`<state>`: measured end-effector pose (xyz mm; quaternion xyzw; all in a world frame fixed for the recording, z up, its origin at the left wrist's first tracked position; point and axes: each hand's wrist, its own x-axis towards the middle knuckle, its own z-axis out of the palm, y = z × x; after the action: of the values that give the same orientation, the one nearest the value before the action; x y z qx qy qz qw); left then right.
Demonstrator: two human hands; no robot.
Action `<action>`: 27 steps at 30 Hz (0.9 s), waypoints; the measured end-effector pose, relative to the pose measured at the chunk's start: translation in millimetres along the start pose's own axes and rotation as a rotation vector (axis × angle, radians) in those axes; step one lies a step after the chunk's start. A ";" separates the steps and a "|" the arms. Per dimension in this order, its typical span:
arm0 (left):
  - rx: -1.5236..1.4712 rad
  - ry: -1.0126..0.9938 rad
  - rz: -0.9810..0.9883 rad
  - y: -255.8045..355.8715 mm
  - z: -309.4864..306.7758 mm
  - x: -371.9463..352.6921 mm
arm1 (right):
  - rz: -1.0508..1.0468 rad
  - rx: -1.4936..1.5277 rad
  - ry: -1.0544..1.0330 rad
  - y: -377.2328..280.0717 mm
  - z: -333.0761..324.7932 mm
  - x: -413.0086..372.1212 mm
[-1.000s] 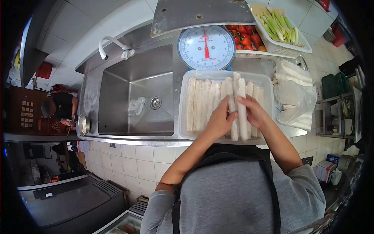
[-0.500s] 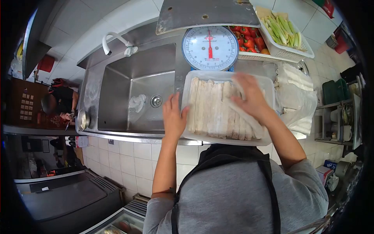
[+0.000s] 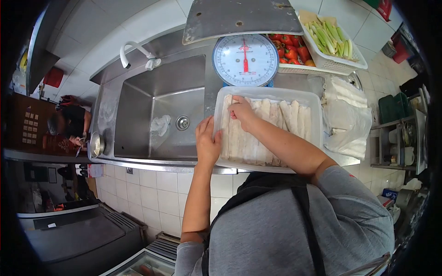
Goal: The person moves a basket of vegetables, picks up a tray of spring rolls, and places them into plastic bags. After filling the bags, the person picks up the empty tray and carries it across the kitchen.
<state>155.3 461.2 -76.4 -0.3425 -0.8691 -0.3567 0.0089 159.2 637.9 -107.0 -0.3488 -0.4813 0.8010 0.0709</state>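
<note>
From my remote station, I locate the pale rolls (image 3: 248,143) side by side in the translucent container (image 3: 316,120), right of frame center. The right hand (image 3: 242,113) is over their upper-left ends, fingers curled; I cannot tell whether they grip a roll or merely rest on it. The left hand (image 3: 208,143) lies along the container's left wall, fingers extended, thumb apart, gripping nothing. For handling the rolls, I recommend light, even pressure with the wall braced; I judge them soft enough to dent. The steel counter (image 3: 107,106) shows whitish smears at left and carries a sink (image 3: 137,103) and a dial scale (image 3: 246,57). Tiled floor (image 3: 149,186) runs below; a co-worker (image 3: 74,120) is at far left.
</note>
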 end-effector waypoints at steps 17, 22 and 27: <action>0.003 0.005 -0.064 5.3 1.5 -2.4 | -0.056 -0.107 -0.112 7.3 10.8 -27.9; 0.008 0.007 -0.067 0.0 4.7 -2.9 | -0.211 -0.259 -0.214 -65.3 -26.4 -60.9; 0.080 0.033 -0.009 6.0 1.0 -3.4 | -0.557 -0.920 -0.163 -73.6 -109.7 -65.9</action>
<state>161.8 462.8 -74.3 -0.3321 -0.8839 -0.3274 0.0352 260.8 726.2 -46.4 -0.1398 -0.8603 0.4832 0.0828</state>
